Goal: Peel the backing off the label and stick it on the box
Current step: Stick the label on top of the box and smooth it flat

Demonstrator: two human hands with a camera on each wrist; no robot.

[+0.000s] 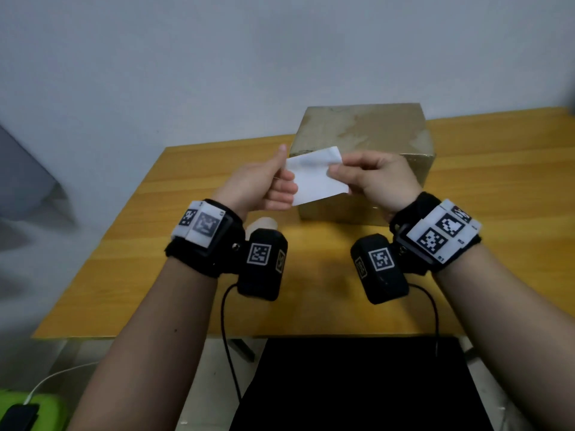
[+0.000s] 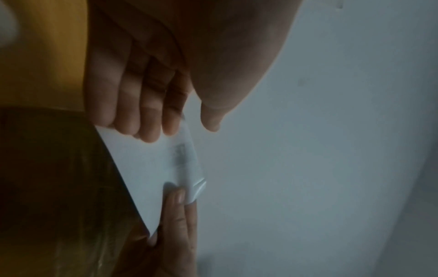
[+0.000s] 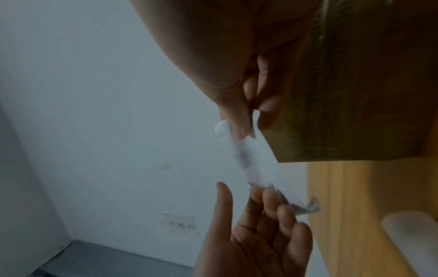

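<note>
**Q:** State the position of the label.

**A:** The label (image 1: 315, 174) is off the table, held in the air between my two hands, in front of the near face of the box (image 1: 362, 135). It is a white rectangular sheet, tilted. In the left wrist view its far corner curls away from the sheet; whether that is backing or label I cannot tell.

**Q:** Grip condition, each hand?

**A:** My right hand (image 1: 378, 178) pinches the sheet's right edge — thumb on the near side, fingers curled behind. My left hand (image 1: 263, 185) supports the left edge with nearly straight fingers (image 2: 147, 120) laid on the near face of the sheet; the thumb stands raised and apart from the sheet. So the right is clamped on the label, the left lies flat against it.

**Q:** Container status?

**A:** The box is brown cardboard, closed, standing on the wooden table (image 1: 497, 213) near the wall (image 1: 217, 57). Its contents are not visible.

**Q:** Surroundings and obstructions?

**A:** The label and both hands cover part of the box's near face. A pale rounded object (image 1: 263, 223) lies on the table just beside my left wrist — too blurred to identify. A green case (image 1: 34, 409) sits low left, below table level.
</note>
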